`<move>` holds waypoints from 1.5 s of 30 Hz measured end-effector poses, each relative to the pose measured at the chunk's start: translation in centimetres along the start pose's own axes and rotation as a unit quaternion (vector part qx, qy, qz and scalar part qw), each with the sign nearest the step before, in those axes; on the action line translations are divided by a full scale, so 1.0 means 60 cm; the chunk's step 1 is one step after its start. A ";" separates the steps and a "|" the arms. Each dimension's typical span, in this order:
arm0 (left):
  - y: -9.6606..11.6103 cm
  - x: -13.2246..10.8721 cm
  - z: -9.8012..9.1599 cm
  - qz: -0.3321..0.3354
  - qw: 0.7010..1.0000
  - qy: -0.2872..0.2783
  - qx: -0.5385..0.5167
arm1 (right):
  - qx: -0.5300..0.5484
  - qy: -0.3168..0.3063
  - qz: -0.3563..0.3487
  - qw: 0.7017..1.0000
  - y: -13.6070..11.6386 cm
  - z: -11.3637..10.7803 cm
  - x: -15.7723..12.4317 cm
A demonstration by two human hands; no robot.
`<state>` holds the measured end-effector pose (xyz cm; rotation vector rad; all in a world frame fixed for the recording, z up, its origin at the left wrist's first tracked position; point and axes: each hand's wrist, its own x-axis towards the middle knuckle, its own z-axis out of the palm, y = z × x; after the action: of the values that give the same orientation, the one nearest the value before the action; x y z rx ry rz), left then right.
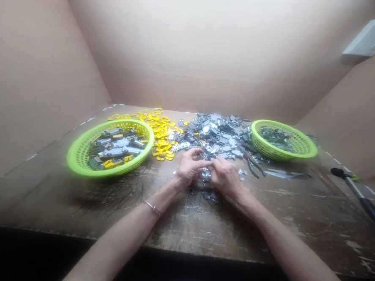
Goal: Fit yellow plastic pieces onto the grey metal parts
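My left hand (pixel 189 165) and my right hand (pixel 225 174) meet at the middle of the wooden table (pixel 107 207), fingertips touching. The fingers of both are closed around something too small and blurred to make out. Just beyond them lies a heap of grey metal pieces (pixel 218 134). Small silvery bits (pixel 210 197) are scattered beneath and in front of the hands. Left of the heap spreads a pile of yellow frames (pixel 164 130).
A green basket (pixel 74 167) on the left holds grey and yellow parts. Another green basket (pixel 307 154) at the right holds small metal pieces. Pliers (pixel 254 166) lie near it. A black-handled tool (pixel 369 206) sits at the right edge. Walls enclose the table.
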<state>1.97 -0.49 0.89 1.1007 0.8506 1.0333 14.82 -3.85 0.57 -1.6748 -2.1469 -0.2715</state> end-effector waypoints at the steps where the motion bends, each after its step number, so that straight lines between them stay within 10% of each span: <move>1: 0.000 0.000 0.001 0.007 1.000 0.003 0.012 | 0.002 -0.001 0.010 1.000 0.000 -0.001 0.000; 13: -0.001 0.005 -0.006 0.008 0.999 -0.002 0.031 | 0.135 0.019 0.063 0.989 0.003 -0.009 0.005; 20: -0.011 0.012 -0.017 -0.018 0.999 -0.019 -0.026 | 0.381 -0.031 -0.006 0.924 0.016 -0.031 0.016; 25: 0.002 0.009 -0.019 -0.066 0.993 -0.075 -0.063 | 0.516 -0.131 0.083 0.842 0.036 -0.047 0.021; 29: 0.011 0.002 -0.014 -0.081 0.979 -0.153 -0.103 | 0.579 -0.093 0.165 0.793 0.047 -0.055 0.024; 45: -0.002 -0.001 -0.005 -0.104 0.977 -0.164 -0.085 | 0.579 -0.089 0.156 0.795 0.029 -0.050 0.024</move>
<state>1.71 -0.49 0.70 0.9791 0.5854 0.7107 16.80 -3.28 3.72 -1.2070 -1.4597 1.1162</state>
